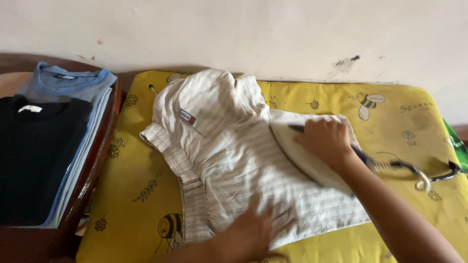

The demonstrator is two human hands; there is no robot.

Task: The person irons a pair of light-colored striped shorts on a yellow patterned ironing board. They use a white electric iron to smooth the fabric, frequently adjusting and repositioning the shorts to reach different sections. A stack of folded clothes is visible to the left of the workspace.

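A white striped shirt lies crumpled on a yellow padded ironing surface printed with bees and flowers. My right hand grips the dark handle of a white clothes iron that rests flat on the shirt's right part. My left hand, blurred, lies flat on the shirt's lower edge with the fingers spread, pressing the cloth down. The iron's coiled cord trails off to the right.
At the left, a wooden tray or chair holds a stack of folded clothes, a black top over light blue ones. A pale wall runs along the back. Something green shows at the right edge.
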